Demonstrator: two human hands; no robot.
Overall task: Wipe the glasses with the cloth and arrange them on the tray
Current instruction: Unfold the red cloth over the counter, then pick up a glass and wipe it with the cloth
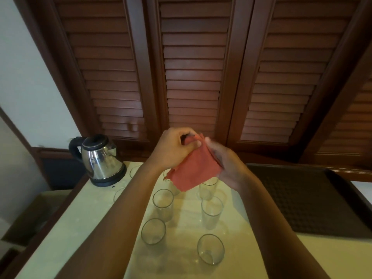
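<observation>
Both my hands hold a red cloth above the pale counter. My left hand pinches its top edge, and my right hand grips its right side. No glass is in either hand. Several clear empty glasses stand upright below, among them one at the middle left, one at the middle right, one at the near left and one at the near right. The cloth and my forearms hide parts of further glasses. A dark brown tray lies to the right with nothing on it.
A steel electric kettle with a black handle stands at the counter's back left corner. Dark wooden louvred doors rise behind the counter. The counter's left edge drops off to a lower area.
</observation>
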